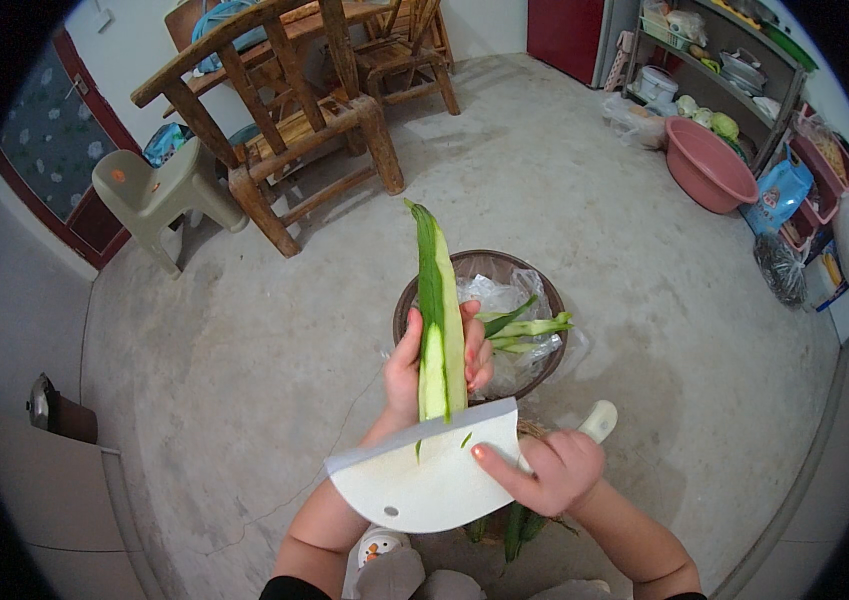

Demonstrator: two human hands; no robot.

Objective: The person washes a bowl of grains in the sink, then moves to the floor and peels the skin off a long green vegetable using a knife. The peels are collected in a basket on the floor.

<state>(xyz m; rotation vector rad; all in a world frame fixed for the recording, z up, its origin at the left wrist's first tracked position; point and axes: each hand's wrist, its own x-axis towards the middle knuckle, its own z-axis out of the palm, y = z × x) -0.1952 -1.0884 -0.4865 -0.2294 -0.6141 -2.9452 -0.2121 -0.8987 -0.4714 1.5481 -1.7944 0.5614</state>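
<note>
My left hand (403, 367) holds a long, partly peeled green vegetable (439, 315), perhaps a luffa, upright with its stem end away from me. Dark green skin remains on part of it, with pale flesh beside. In my right hand (563, 469) is a white-bladed cleaver (424, 480) with a pale handle; its straight edge lies across the vegetable's near end, and my index finger rests on the blade. Two small green scraps stick to the blade. The near end of the vegetable is hidden behind it. Beyond my hands, green peelings (537, 328) lie on plastic in a brown round bin (404, 306).
More dark green vegetables (516, 529) lie low near my knees. A wooden chair (244, 127) and a plastic stool (161, 187) stand at the far left. At the far right are a pink basin (706, 169), a metal shelf (739, 94) and several bags.
</note>
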